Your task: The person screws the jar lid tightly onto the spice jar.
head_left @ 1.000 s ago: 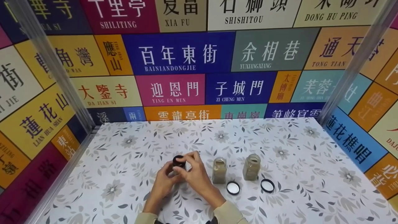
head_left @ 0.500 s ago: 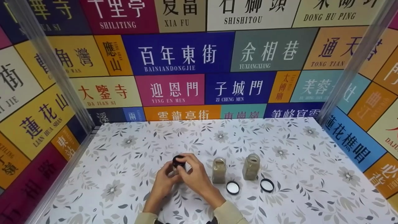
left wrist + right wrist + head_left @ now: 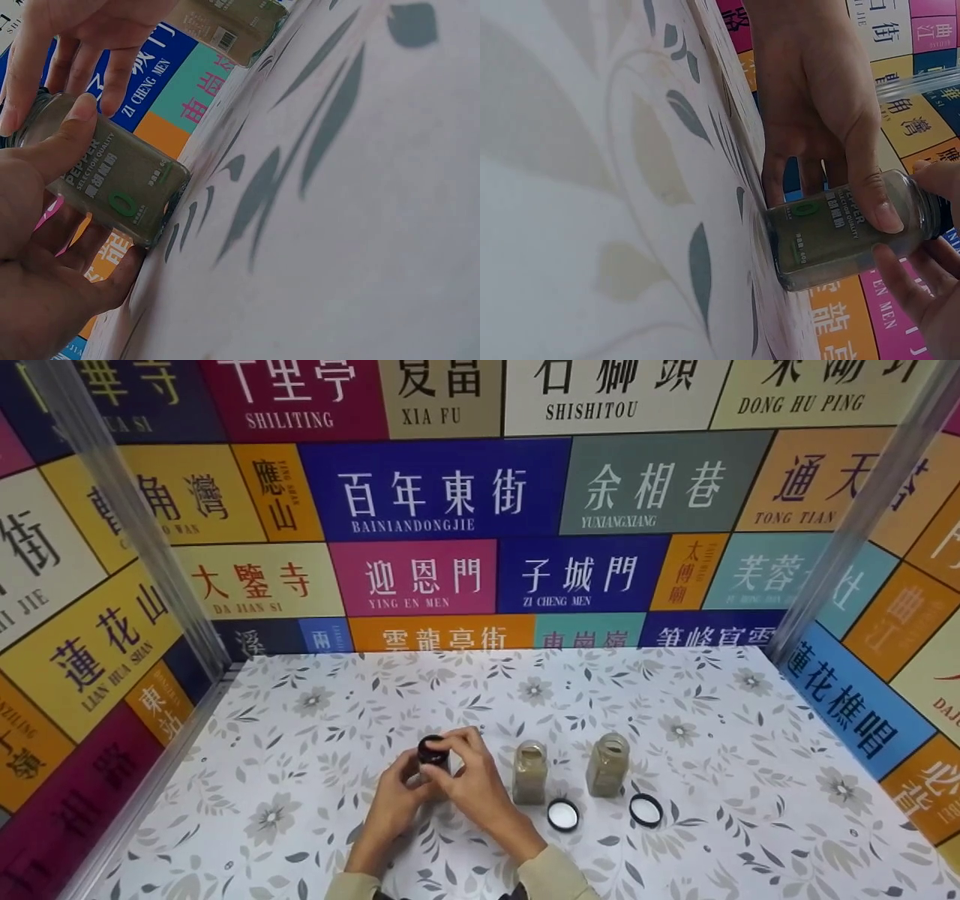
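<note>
A clear square pepper jar (image 3: pixel 120 180) with grey-brown powder stands on the table, its label facing the person. My left hand (image 3: pixel 396 802) grips its body, thumb across the label, as the right wrist view also shows. On top of the jar sits a black cap (image 3: pixel 433 747). My right hand (image 3: pixel 476 780) pinches that cap between thumb and fingers. Right of the hands stand two similar jars without caps, a nearer one (image 3: pixel 530 776) and a farther one (image 3: pixel 608 769), both holding powder.
Two black-rimmed caps, one (image 3: pixel 563 814) beside the other (image 3: pixel 646 810), lie with white insides up before the uncapped jars. A floral cloth (image 3: pixel 315 765) covers the table. Sign-printed walls (image 3: pixel 431 487) with clear corner posts enclose its back and sides.
My right fingers have turned round the cap and then shifted back to about their earlier grip. The left hand and the jar stay in place.
</note>
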Action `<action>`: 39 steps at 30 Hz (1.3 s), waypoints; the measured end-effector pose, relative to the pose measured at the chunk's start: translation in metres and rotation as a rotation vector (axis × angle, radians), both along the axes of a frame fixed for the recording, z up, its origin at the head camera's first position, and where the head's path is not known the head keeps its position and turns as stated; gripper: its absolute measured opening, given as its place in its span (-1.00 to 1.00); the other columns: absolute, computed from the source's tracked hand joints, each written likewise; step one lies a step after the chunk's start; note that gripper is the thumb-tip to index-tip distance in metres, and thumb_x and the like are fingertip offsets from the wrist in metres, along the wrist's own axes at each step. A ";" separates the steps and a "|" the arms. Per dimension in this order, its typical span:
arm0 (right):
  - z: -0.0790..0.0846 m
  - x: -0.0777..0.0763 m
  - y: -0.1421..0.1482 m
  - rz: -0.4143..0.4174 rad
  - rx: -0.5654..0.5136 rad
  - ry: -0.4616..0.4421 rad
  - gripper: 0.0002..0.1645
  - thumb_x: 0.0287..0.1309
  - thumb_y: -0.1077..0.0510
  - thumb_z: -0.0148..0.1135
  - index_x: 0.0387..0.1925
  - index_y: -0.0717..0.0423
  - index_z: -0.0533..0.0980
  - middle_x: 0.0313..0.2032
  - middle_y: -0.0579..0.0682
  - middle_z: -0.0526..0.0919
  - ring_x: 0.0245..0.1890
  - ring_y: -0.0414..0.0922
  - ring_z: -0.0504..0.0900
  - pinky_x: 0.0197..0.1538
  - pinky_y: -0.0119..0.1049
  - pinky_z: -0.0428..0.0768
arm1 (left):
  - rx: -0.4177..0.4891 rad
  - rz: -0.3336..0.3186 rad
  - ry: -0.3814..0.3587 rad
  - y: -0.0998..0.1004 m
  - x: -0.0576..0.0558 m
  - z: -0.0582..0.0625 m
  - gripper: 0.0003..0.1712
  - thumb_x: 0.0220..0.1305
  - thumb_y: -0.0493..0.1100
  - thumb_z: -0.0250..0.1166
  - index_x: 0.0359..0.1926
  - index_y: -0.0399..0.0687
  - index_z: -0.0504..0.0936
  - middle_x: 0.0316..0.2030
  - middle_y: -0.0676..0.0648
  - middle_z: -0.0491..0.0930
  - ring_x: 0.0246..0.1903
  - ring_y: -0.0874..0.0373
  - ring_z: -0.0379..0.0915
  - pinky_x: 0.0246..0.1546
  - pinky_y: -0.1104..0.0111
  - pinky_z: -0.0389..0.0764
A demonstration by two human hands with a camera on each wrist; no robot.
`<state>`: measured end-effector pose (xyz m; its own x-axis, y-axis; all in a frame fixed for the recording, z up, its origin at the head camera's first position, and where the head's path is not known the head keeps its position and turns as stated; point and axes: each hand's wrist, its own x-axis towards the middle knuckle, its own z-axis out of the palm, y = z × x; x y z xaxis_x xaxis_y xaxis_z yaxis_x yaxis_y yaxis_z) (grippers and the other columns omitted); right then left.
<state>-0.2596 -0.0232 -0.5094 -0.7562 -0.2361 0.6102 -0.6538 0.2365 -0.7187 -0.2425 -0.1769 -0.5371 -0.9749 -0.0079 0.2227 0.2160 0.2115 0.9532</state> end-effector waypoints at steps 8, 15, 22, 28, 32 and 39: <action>0.000 0.001 0.001 0.028 0.007 -0.016 -0.68 0.23 0.18 0.34 0.03 0.06 0.64 0.12 0.09 0.55 -0.10 -0.08 0.64 -0.44 -0.39 0.65 | 0.008 0.001 -0.018 0.001 0.000 0.000 -0.39 0.16 -0.33 0.41 0.24 -0.31 0.48 0.23 -0.38 0.52 0.29 -0.28 0.43 0.32 0.08 0.52; 0.002 0.002 0.002 0.035 0.005 0.005 -0.67 0.25 0.18 0.32 0.05 0.07 0.64 0.12 0.06 0.62 -0.06 -0.07 0.66 -0.43 -0.35 0.67 | 0.008 0.001 -0.015 0.001 -0.001 0.000 -0.40 0.14 -0.32 0.43 0.22 -0.29 0.50 0.23 -0.36 0.52 0.28 -0.25 0.45 0.31 0.12 0.53; 0.000 0.000 0.002 -0.007 0.021 0.026 -0.66 0.18 0.07 0.42 -0.01 0.06 0.66 -0.01 0.06 0.56 -0.08 -0.06 0.61 -0.39 -0.48 0.60 | -0.005 0.002 -0.015 0.000 -0.001 0.000 -0.43 0.17 -0.28 0.44 0.21 -0.27 0.51 0.20 -0.35 0.55 0.27 -0.25 0.46 0.31 0.09 0.52; 0.000 -0.001 0.001 0.007 0.027 0.026 -0.65 0.18 0.08 0.42 0.00 0.07 0.65 -0.01 0.08 0.54 -0.12 -0.06 0.60 -0.41 -0.49 0.59 | -0.030 0.009 0.002 0.000 -0.001 -0.001 -0.45 0.18 -0.31 0.42 0.20 -0.28 0.51 0.19 -0.35 0.56 0.24 -0.26 0.48 0.30 0.07 0.54; 0.001 0.000 0.002 0.036 0.024 -0.005 -0.66 0.25 0.14 0.34 0.06 0.05 0.63 0.14 0.03 0.58 -0.07 -0.08 0.65 -0.44 -0.44 0.63 | -0.010 0.006 0.002 0.000 -0.001 0.000 -0.42 0.13 -0.34 0.42 0.21 -0.31 0.51 0.20 -0.38 0.54 0.24 -0.27 0.47 0.29 0.09 0.54; 0.000 0.001 0.002 0.035 0.025 0.054 -0.65 0.27 0.19 0.30 0.08 0.09 0.62 0.14 0.09 0.63 0.06 -0.01 0.67 -0.38 -0.32 0.69 | 0.021 -0.008 -0.020 0.000 -0.001 0.001 -0.38 0.11 -0.31 0.46 0.21 -0.32 0.50 0.21 -0.38 0.54 0.26 -0.26 0.46 0.29 0.14 0.55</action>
